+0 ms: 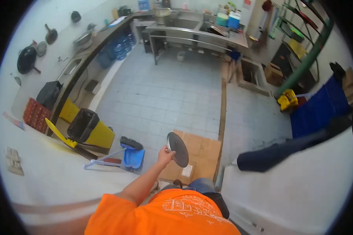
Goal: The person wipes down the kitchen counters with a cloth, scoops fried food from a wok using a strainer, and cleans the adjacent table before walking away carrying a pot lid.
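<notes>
My left hand (166,156) is stretched forward and grips a round, dark pan lid (178,150) by its left edge. The thumb lies on the lid's face, and the lid is tilted nearly upright with a thin metal rim. Beneath it a flattened cardboard sheet (203,151) lies on the floor. To the left of the hand, a blue dustpan (134,158) and a dark-bristled brush (131,143) rest by the wall. My right hand does not show.
A yellow bin (100,135) with its lid raised stands at the left, below a long counter (76,58). Stainless sinks (182,24) line the back wall. A floor basin (252,74), a yellow mop bucket (288,100) and a blue panel (321,105) are on the right.
</notes>
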Demonstrator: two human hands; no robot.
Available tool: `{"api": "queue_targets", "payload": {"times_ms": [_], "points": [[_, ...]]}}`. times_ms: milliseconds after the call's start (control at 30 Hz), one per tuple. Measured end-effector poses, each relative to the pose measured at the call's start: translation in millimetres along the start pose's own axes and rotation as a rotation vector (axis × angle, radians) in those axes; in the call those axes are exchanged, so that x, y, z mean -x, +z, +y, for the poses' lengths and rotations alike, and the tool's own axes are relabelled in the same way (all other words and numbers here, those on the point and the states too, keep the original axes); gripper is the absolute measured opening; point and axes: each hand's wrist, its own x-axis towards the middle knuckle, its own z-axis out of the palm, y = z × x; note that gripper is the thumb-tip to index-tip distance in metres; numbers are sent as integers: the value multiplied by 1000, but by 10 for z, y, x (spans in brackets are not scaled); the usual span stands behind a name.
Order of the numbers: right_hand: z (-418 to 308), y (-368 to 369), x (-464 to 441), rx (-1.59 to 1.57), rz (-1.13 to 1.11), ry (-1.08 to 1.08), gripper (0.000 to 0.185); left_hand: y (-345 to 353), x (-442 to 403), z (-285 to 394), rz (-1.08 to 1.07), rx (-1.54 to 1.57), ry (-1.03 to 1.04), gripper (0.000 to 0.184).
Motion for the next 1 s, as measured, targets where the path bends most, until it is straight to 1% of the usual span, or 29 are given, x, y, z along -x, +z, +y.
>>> {"api": "queue_targets", "payload": {"times_ms": [33, 67, 100, 133, 167, 233, 267, 333, 367, 433, 467, 533, 567, 600, 633, 667, 700, 733, 767, 800, 833, 867, 900, 933, 1000], "points": [[-3, 368, -219, 16, -11, 19, 39, -5, -294, 159, 21, 80, 1, 27], [-29, 862, -486, 32, -28, 29, 39, -75, -854, 452, 60, 90, 25, 27], [0, 1190, -686, 46, -41, 44, 38, -67, -1157, 632, 79, 153, 23, 27], [26, 1533, -903, 59, -55, 57, 37, -74, -1453, 802, 98, 215, 21, 28], [52, 1867, -1137, 68, -70, 72, 37, -72, -1732, 959, 113, 212, 33, 28], [99, 2575, -1565, 92, -106, 92, 36, -167, -2322, 1281, 178, 326, -15, 31], [80, 2930, -1792, 104, -129, 92, 35, -221, -2597, 1436, 200, 335, 7, 31], [-8, 3596, -2238, 137, -174, 91, 34, -363, -3031, 1734, 307, 502, -21, 32], [-96, 3880, -2475, 155, -196, 81, 34, -494, -3189, 1858, 337, 500, -11, 32], [-370, 4572, -2799, 203, -260, 64, 33, -724, -3584, 2137, 452, 623, 35, 32], [-570, 4876, -2995, 219, -299, 36, 32, -903, -3798, 2277, 477, 637, 52, 32], [-989, 5592, -3417, 256, -366, -13, 31, -1334, -4137, 2465, 569, 580, 41, 41], [-1189, 6024, -3575, 282, -391, -19, 31, -1579, -4256, 2588, 576, 569, 78, 39], [-1442, 6507, -3798, 306, -390, -34, 36, -1786, -4386, 2695, 605, 592, 80, 39], [-1659, 6944, -3964, 331, -391, -49, 41, -1998, -4494, 2787, 670, 485, 130, 37], [-1814, 7359, -4132, 357, -417, -54, 41, -2227, -4619, 2872, 732, 374, 178, 35], [-1929, 7774, -4322, 318, -432, -108, 41, -2467, -4741, 2935, 761, 394, 177, 35], [-1975, 8193, -4460, 274, -447, -161, 42, -2729, -4879, 3012, 828, 188, 245, 32], [-2029, 8606, -4491, 293, -470, -170, 42, -2981, -5024, 3089, 887, -20, 307, 29], [-2122, 9040, -4409, 275, -432, -193, 41, -3233, -5172, 3175, 912, 2, 302, 29], [-2194, 9457, -4221, 257, -394, -218, 40, -3490, -5292, 3266, 959, -202, 367, 28], [-2191, 9788, -4118, 277, -416, -232, 40, -3747, -5397, 3355, 999, -409, 425, 28], [-2179, 10118, -4046, 215, -438, -210, 40, -4011, -5505, 3455, 969, -497, 403, 28], [-2170, 10478, -4015, 148, -467, -184, 40, -4262, -5661, 3575, 1002, -474, 402, 28], [-2197, 10771, -4134, 897, -899, -861, 30, -4728, -5931, 3730, 922, -668, 468, 24]]}}
